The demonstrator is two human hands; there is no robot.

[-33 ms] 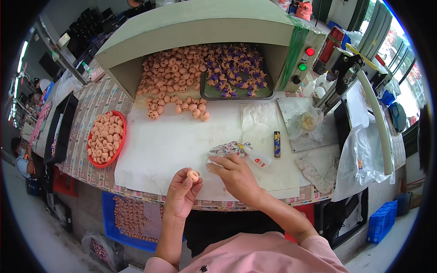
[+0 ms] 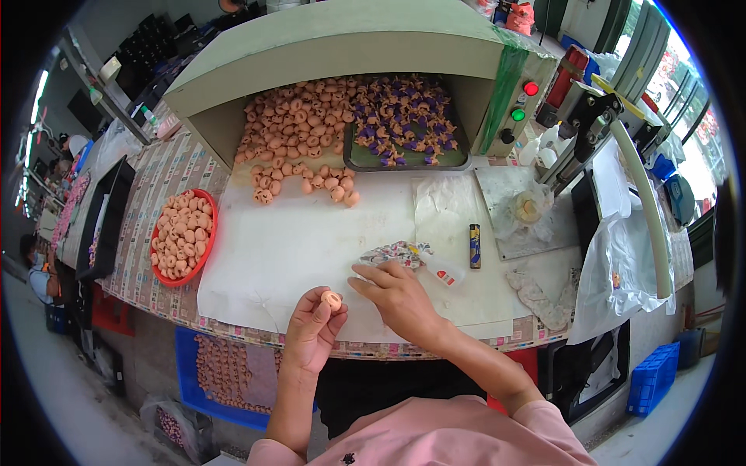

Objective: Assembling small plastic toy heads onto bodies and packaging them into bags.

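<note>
My left hand [image 2: 312, 330] pinches a small peach-coloured doll head [image 2: 332, 300] between thumb and fingers, above the near edge of the white work sheet [image 2: 264, 241]. To its right, my right hand [image 2: 402, 301] reaches over the sheet with fingers stretched out and nothing visible in them; its underside is hidden. Just beyond those fingers lies a crumpled patterned cloth [image 2: 394, 254]. A small white bottle [image 2: 448, 273] with a red mark rests beside it. Farther right is a dark blue and gold tube [image 2: 475, 247].
A box-shaped machine [image 2: 334, 43] stands at the back, with piled peach heads [image 2: 291, 116] and a dark tray [image 2: 365, 168] of purple-and-tan pieces in its opening. A red basket [image 2: 203, 260] of heads stands left. A lever press [image 2: 575, 147] is right. Below sits a blue tray [image 2: 186, 373].
My right hand has drawn slightly left, its fingertips coming away from the patterned cloth. My left hand keeps its hold on the doll head almost unmoved.
</note>
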